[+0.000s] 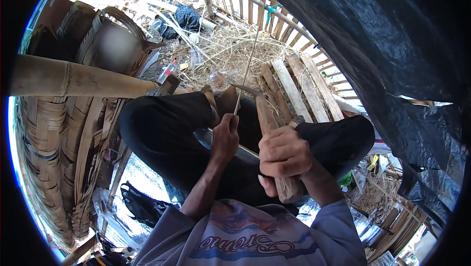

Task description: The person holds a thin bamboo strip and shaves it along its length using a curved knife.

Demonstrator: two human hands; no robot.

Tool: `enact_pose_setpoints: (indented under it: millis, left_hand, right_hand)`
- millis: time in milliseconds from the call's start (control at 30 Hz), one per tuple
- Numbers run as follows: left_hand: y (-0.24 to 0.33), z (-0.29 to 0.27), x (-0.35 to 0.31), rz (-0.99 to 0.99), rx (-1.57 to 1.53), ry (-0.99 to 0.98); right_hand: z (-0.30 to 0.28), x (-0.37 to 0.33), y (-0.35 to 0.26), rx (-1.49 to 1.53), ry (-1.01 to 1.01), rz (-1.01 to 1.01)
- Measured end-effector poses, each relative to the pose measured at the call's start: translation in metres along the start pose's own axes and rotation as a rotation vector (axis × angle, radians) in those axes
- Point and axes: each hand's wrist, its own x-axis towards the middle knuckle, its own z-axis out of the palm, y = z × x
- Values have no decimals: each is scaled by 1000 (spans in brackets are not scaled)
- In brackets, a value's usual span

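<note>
My left hand (225,136) is closed on the lower end of a thin bamboo strip (249,62), which slants up and away toward the fence. Wrapped around a thick, rough wooden handle is my right hand (284,153), its thumb lower down near the butt end. From the far end of that knife (266,114), a narrow dark blade points left and meets or crosses the strip just beyond my left fingers. Whether the edge touches the strip, I cannot tell. Both hands are above my lap, between my bent knees in dark trousers.
A thick bamboo pole (83,78) runs in from the left toward my knee, above woven bamboo panels (46,153). Wooden slats (301,87) lie ahead right, near a bamboo fence (250,1). Black plastic sheeting (382,35) hangs at right. A plastic bottle (168,71) lies among straw.
</note>
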Motion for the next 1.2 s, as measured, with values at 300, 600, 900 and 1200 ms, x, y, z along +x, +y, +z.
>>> enact_pose_setpoints:
  millis: [300, 600, 900, 1200]
  left_hand:
    - [0, -1, 0, -40, 29, 3]
    - [-9, 3, 1, -48, -11, -35]
    - [-9, 6, -3, -14, -35, -53]
    - [-9, 6, -9, 12, -70, -93]
  right_hand:
    - [-1, 1, 0, 10, 4, 17]
    - [-13, 0, 34, -178, 80, 61]
    - [-12, -15, 47, -223, 45, 30]
    - [-25, -14, 69, -357, 126, 142]
